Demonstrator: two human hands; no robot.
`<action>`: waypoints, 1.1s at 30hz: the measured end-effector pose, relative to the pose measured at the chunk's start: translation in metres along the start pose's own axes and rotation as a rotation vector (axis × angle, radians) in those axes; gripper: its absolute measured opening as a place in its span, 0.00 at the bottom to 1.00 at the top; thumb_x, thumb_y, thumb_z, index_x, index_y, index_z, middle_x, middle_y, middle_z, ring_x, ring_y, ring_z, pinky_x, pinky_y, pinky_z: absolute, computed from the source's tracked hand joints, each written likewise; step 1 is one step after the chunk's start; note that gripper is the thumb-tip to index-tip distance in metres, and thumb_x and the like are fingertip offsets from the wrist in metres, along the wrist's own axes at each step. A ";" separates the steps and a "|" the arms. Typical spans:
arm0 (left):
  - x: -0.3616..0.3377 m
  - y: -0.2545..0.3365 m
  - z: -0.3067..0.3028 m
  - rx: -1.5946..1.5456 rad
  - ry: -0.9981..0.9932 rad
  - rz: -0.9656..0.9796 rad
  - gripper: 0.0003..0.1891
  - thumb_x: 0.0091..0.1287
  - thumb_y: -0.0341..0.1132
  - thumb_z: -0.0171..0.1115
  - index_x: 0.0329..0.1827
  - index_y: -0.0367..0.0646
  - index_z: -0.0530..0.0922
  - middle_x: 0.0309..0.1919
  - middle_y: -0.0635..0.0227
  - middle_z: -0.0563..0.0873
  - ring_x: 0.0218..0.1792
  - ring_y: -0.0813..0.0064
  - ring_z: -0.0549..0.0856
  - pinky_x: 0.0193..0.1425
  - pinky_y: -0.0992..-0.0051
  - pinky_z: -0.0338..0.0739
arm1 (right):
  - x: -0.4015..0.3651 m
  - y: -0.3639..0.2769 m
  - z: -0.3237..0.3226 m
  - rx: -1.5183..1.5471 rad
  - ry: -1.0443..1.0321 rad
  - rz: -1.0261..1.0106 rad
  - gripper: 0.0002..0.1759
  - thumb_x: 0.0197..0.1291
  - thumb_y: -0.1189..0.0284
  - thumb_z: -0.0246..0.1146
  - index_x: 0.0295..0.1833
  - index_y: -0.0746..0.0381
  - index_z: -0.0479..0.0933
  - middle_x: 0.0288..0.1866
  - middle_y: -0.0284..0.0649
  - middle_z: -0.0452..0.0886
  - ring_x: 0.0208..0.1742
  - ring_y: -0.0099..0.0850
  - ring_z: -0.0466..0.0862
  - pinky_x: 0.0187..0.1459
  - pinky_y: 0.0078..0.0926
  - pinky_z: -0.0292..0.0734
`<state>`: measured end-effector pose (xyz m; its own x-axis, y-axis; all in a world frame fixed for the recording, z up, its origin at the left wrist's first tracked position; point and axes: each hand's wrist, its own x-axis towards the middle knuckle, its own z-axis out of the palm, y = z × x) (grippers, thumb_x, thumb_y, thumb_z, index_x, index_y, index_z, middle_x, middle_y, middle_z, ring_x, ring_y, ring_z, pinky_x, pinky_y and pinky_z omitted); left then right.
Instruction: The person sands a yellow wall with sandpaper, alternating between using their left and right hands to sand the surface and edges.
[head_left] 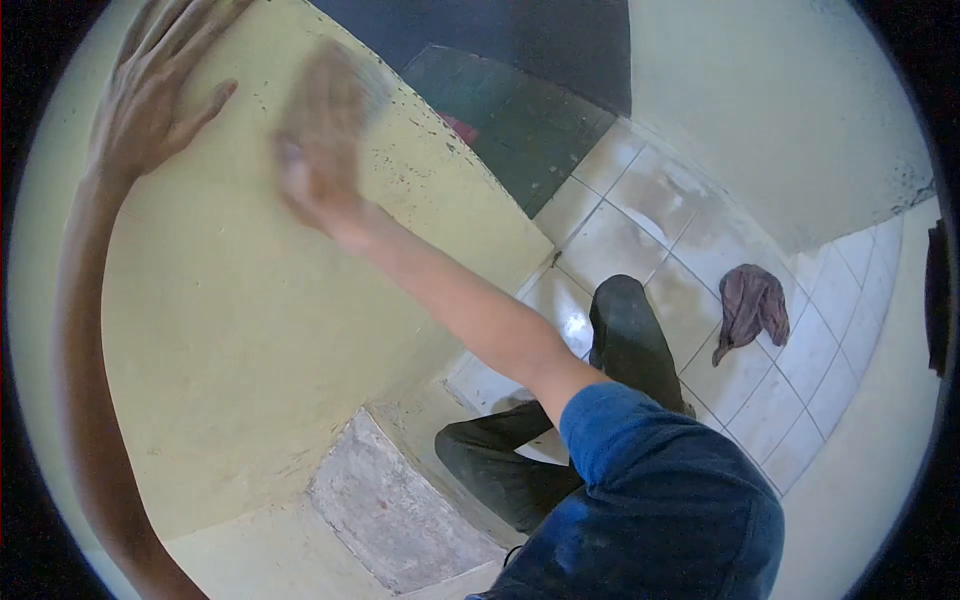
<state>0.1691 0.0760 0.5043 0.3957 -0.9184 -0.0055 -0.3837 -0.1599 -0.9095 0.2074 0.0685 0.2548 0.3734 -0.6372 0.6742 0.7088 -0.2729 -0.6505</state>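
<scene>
My left hand [150, 110] lies flat against a pale yellow wall [230, 330] at the upper left, its fingers stretched out and the thumb apart; the fingertips reach the frame's top edge. To its right, my right hand [325, 150] is over the same wall, near the chipped edge. Motion smears its fingers. A blurred greyish patch [372, 88] shows beside those fingers, and I cannot make out what it is or whether the hand grips it.
A crumpled brown cloth [750, 305] lies on the white tiled floor [735, 385]. My bent knees, in dark trousers [630, 320], are below the wall. A rough grey-topped ledge [390, 505] juts out at the bottom. Beyond the wall's edge lies a dark green surface [510, 120].
</scene>
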 end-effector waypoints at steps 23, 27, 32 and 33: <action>-0.010 -0.028 0.039 0.109 0.076 0.050 0.33 0.69 0.44 0.58 0.78 0.58 0.62 0.78 0.67 0.61 0.78 0.61 0.60 0.82 0.58 0.51 | -0.155 0.094 -0.060 -0.220 -0.060 0.200 0.33 0.75 0.72 0.40 0.80 0.73 0.40 0.84 0.53 0.37 0.84 0.49 0.35 0.80 0.49 0.25; -0.007 -0.028 0.039 0.093 0.035 0.024 0.33 0.68 0.36 0.55 0.79 0.57 0.61 0.80 0.71 0.57 0.80 0.65 0.54 0.84 0.58 0.45 | -0.167 0.101 -0.061 -0.009 0.091 0.506 0.35 0.76 0.69 0.39 0.80 0.73 0.36 0.84 0.56 0.34 0.84 0.52 0.33 0.79 0.51 0.22; -0.001 -0.026 0.034 -0.019 0.234 0.158 0.32 0.70 0.37 0.53 0.79 0.57 0.62 0.80 0.70 0.57 0.80 0.65 0.54 0.84 0.59 0.45 | -0.006 -0.041 -0.019 -0.181 -0.232 0.140 0.42 0.62 0.74 0.55 0.80 0.71 0.47 0.83 0.58 0.41 0.83 0.55 0.37 0.78 0.58 0.25; -0.003 -0.029 0.036 0.018 0.181 0.129 0.32 0.70 0.37 0.52 0.79 0.56 0.62 0.80 0.70 0.57 0.80 0.65 0.54 0.84 0.59 0.44 | -0.001 -0.043 -0.019 -0.149 -0.225 0.094 0.41 0.62 0.74 0.55 0.80 0.71 0.48 0.83 0.59 0.41 0.83 0.55 0.38 0.78 0.59 0.25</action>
<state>0.2093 0.0967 0.5158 0.1879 -0.9810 -0.0487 -0.4058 -0.0324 -0.9134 0.1652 0.0671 0.2757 0.5685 -0.4929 0.6586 0.5751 -0.3343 -0.7466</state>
